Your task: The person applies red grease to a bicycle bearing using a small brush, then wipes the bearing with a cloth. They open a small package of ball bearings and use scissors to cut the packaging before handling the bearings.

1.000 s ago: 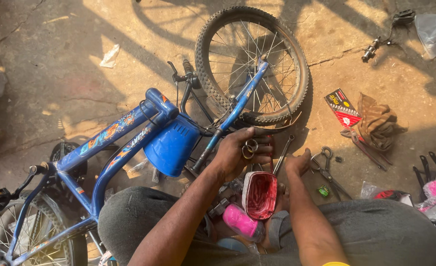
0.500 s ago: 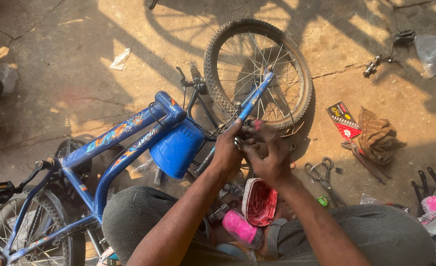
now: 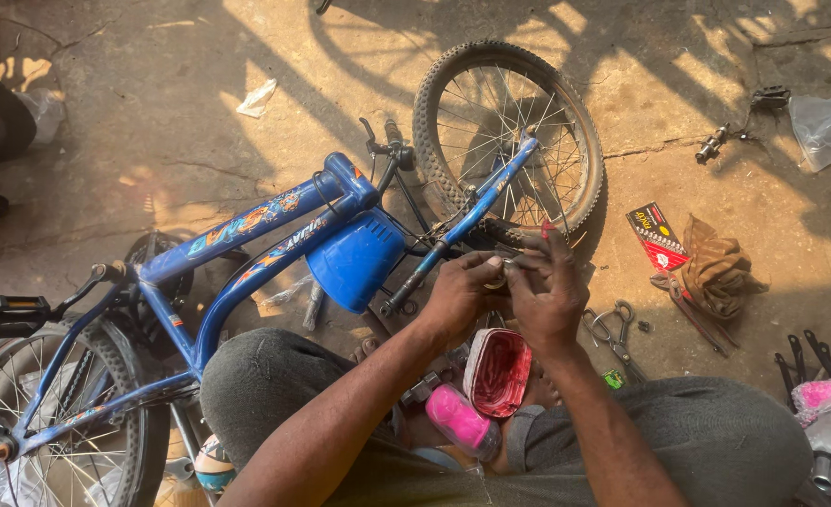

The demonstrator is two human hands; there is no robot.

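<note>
Head view, looking down at a seated person working on a blue bicycle (image 3: 246, 239) that lies on the ground (image 3: 153, 113). Both hands have come up from the lap to the blue fork blade (image 3: 477, 211) beside the front wheel (image 3: 509, 131). A second ago the right hand (image 3: 547, 296) hovered at the rim of the red-lined tin (image 3: 497, 371) between the knees, while the left hand (image 3: 458, 296) held a small ring-shaped metal part. Now the two hands meet, fingertips touching, around that small part (image 3: 496, 279), just under the fork.

- Left hand: closed in a pinch on the small part, thumb uppermost.
- Right hand: fingers curled narrow over the same spot. Whether it grips the part or only steadies it cannot be told.
- Red-lined tin: left alone on the lap, beside a pink cylinder (image 3: 461, 420).

The shift suggests that picking from the tin is over and that fitting at the fork has begun – a judgement, not a thing seen.

Scissors-like pliers (image 3: 613, 329), a brown rag (image 3: 716, 268) and a small printed carton (image 3: 658, 237) lie on the ground to the right, well apart from both hands.
</note>
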